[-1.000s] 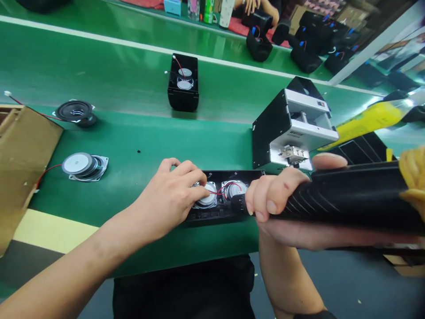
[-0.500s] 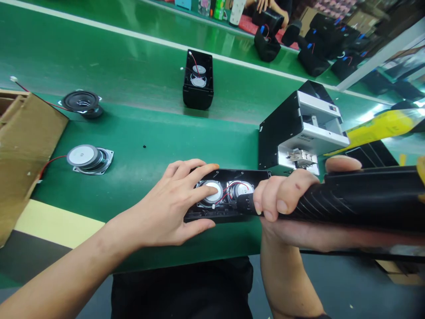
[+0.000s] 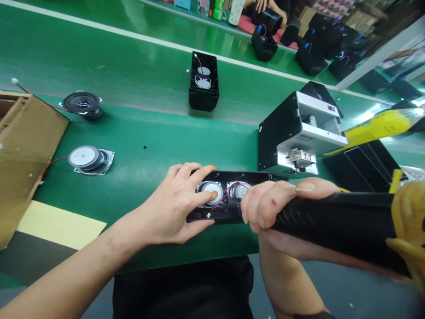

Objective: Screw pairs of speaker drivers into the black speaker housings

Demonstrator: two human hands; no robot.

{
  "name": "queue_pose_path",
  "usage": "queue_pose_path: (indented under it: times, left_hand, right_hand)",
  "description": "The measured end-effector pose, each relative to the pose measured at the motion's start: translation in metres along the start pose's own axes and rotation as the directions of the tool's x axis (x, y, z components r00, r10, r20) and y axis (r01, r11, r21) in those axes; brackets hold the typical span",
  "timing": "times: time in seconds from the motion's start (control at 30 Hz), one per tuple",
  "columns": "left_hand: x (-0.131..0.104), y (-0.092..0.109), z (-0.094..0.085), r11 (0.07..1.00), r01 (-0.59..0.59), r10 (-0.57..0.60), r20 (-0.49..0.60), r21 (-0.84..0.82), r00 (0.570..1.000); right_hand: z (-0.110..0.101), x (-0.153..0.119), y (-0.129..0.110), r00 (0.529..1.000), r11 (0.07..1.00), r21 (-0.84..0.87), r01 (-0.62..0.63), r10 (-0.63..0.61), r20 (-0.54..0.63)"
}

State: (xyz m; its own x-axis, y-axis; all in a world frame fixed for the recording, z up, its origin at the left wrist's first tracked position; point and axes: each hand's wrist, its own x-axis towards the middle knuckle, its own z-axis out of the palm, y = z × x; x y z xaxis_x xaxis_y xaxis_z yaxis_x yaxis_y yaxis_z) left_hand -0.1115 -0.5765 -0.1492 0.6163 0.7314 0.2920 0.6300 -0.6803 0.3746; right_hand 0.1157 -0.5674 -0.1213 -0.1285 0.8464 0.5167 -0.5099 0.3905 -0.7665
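Observation:
A black speaker housing (image 3: 257,178) lies open side up near the table edge, with two round speakers (image 3: 208,194) and red wires inside. My left hand (image 3: 181,201) grips it across its left end, thumb on the near wall and fingers at the far wall, one fingertip on the left speaker's magnet. My right hand (image 3: 277,206) is wrapped round a black electric screwdriver (image 3: 341,221), its nose over the housing's right part. The tool's tip is hidden behind my fingers.
Two loose speakers (image 3: 84,157) lie at left by a cardboard box (image 3: 36,146). A screw feeder (image 3: 282,137) stands right of the housing. Farther back is another speaker housing (image 3: 204,99) on the green belt. A co-worker's hands (image 3: 265,6) are across it, near more black housings.
The screwdriver's rear end has tipped down, and my right hand has shifted a little left. The housing on the belt has slid slightly right. My left hand keeps its place.

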Motion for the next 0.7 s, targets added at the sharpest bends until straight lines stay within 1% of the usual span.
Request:
queue_pose_path:
  times: [0.03, 0.1, 0.17, 0.2, 0.23, 0.37, 0.5, 0.53, 0.57, 0.63, 0.7]
  left_hand:
    - [0.000, 0.000, 0.000, 1.000, -0.002, 0.002, -0.004, -0.006, 1.000]
    - [-0.001, -0.001, 0.001, 1.000, -0.001, 0.001, -0.009, -0.018, 1.000]
    - [-0.001, -0.001, 0.001, 1.000, 0.002, -0.002, -0.007, -0.027, 1.000]
    - [-0.001, -0.001, 0.001, 1.000, 0.004, -0.005, -0.004, -0.030, 1.000]
    - [-0.001, -0.001, 0.001, 0.999, 0.007, -0.007, -0.003, -0.034, 1.000]
    - [0.000, 0.000, 0.000, 0.999, 0.011, -0.011, 0.000, -0.047, 1.000]
    - [0.000, 0.001, 0.000, 0.999, 0.008, -0.009, -0.017, -0.045, 1.000]
    - [0.000, 0.001, 0.001, 0.999, 0.013, -0.014, -0.020, -0.045, 1.000]
    - [-0.001, 0.001, 0.001, 0.999, 0.020, -0.021, -0.020, -0.046, 1.000]
    - [-0.001, 0.000, 0.002, 0.998, 0.040, -0.042, -0.020, -0.052, 0.999]
    - [-0.001, -0.001, 0.003, 0.997, 0.054, -0.055, -0.022, -0.063, 0.998]
  right_hand:
    - [-0.002, 0.001, -0.002, 0.998, 0.999, 0.012, -0.035, 0.035, 0.051]
    - [-0.008, 0.004, -0.007, 0.979, 0.992, -0.011, -0.126, 0.126, 0.161]
    - [-0.014, 0.007, -0.010, 0.941, 0.977, -0.059, -0.206, 0.215, 0.263]
    - [-0.016, 0.008, -0.011, 0.928, 0.974, -0.068, -0.218, 0.229, 0.294]
    - [-0.017, 0.009, -0.012, 0.931, 0.975, -0.068, -0.211, 0.222, 0.290]
    - [-0.013, 0.007, -0.009, 0.973, 0.995, -0.018, -0.101, 0.103, 0.208]
    - [-0.007, 0.005, 0.000, 0.969, 0.995, 0.005, -0.096, 0.092, 0.230]
    - [-0.004, 0.004, 0.003, 0.973, 0.998, 0.008, -0.069, 0.065, 0.222]
    - [-0.001, 0.003, 0.005, 0.982, 1.000, 0.013, -0.020, 0.018, 0.188]
    - [0.006, 0.002, 0.005, 0.995, 0.998, 0.000, 0.064, -0.064, 0.073]
    - [0.008, 0.003, -0.005, 0.993, 0.994, -0.020, 0.104, -0.105, -0.063]
